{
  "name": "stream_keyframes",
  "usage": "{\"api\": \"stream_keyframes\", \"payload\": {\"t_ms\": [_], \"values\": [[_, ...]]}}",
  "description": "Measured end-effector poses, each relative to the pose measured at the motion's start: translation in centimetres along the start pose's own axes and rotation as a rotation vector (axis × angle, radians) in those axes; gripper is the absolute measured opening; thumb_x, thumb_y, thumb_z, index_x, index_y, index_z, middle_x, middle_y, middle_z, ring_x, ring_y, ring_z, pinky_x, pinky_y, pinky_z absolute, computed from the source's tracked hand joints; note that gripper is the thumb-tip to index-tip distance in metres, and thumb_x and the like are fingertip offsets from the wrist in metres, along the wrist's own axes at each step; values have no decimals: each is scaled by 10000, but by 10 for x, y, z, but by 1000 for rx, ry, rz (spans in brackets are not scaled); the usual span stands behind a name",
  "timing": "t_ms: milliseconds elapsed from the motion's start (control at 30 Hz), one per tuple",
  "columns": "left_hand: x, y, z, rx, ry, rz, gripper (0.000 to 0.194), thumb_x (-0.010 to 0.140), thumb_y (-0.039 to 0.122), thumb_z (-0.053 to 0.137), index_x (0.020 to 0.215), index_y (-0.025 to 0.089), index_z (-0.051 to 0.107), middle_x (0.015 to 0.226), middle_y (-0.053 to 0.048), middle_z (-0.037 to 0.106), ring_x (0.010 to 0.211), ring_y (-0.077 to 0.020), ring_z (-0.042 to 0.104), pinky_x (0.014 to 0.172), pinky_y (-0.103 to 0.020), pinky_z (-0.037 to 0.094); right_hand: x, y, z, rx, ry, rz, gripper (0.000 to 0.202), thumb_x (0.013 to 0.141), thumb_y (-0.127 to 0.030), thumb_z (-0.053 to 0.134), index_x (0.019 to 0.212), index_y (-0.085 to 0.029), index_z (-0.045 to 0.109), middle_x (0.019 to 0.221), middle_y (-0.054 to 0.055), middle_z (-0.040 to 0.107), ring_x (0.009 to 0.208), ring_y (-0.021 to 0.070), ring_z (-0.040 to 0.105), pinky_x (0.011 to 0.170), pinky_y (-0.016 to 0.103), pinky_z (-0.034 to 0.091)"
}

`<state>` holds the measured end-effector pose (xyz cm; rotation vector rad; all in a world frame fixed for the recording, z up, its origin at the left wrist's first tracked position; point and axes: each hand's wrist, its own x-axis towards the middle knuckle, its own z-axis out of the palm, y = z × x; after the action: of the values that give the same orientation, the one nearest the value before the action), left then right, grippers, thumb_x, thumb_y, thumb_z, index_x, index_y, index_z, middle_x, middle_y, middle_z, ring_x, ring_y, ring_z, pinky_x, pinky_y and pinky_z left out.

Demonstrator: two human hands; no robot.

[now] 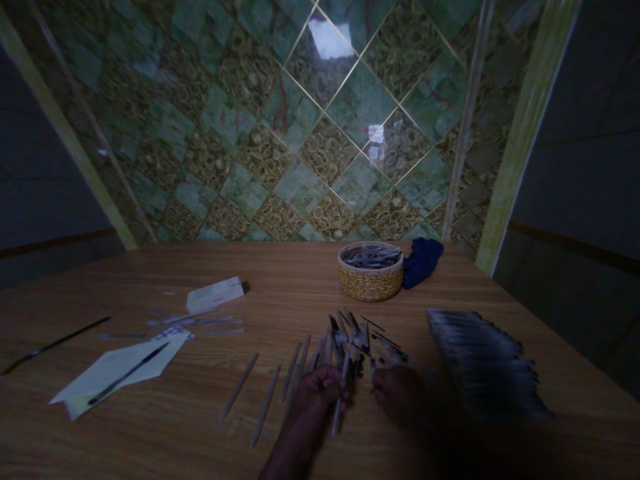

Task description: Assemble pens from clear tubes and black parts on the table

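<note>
In front of the basket (371, 284), the left hand (316, 395) gripped a stick (336, 420). Whether the right hand (400, 393) held anything was unclear.

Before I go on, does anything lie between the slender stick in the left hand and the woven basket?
Yes: a loose pile of sticks and dark pieces lies just beyond the left hand and its slender stick, before the woven basket. It looks low, probably passable from above.
</note>
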<state>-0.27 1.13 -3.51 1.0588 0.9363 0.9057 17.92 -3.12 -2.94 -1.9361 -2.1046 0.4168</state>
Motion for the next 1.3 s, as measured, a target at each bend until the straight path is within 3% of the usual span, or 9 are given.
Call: {"api": "stream_keyframes", "payload": {"t_ms": [67,200,333,433,600,967,1300], "values": [[0,-1,0,-1,-6,5,187,614,270,749,664,150,615,542,-32,636,431,-135,529,449,-233,362,-8,-9,-2,-112,-13,41,231,857,-266,444,837,-205,666,856,83,700,748,185,628,652,269,415],[-1,-4,3,0,-7,16,142,634,231,727,671,150,617,552,-34,635,451,-140,540,477,-245,368,-13,-15,-7,-118,-35,59,214,855,-278,449,860,-218,654,870,70,708,788,191,647,646,264,409],[-1,-5,4,-8,33,0,130,614,221,723,641,164,610,531,-30,633,439,-148,528,477,-265,368,-3,0,-8,-139,11,46,219,857,-323,447,875,-223,641,879,57,708,803,190,653,638,257,410],[-1,-6,5,-16,45,-7,102,616,211,705,614,180,608,521,-25,629,435,-154,518,465,-274,357,7,12,-8,-165,42,87,256,887,-270,395,900,-204,642,899,70,705,814,183,651,650,250,415],[-2,-5,9,-10,62,-13,102,579,196,693,578,183,592,508,-21,622,417,-153,510,447,-272,354,17,16,-10,-246,45,128,240,876,-244,421,977,-192,633,920,103,697,838,214,655,681,274,430],[-9,5,10,-21,61,15,131,604,208,703,615,158,581,507,-17,627,418,-135,531,442,-237,368,32,22,6,-350,52,30,260,848,-115,410,1005,-163,612,957,131,678,931,238,631,763,296,422],[-8,5,8,-57,85,22,134,594,196,705,604,158,578,508,-27,617,412,-135,519,426,-236,350,24,16,-6,-371,34,14,292,846,-106,391,998,-157,636,947,132,691,905,247,641,740,302,419]]}}
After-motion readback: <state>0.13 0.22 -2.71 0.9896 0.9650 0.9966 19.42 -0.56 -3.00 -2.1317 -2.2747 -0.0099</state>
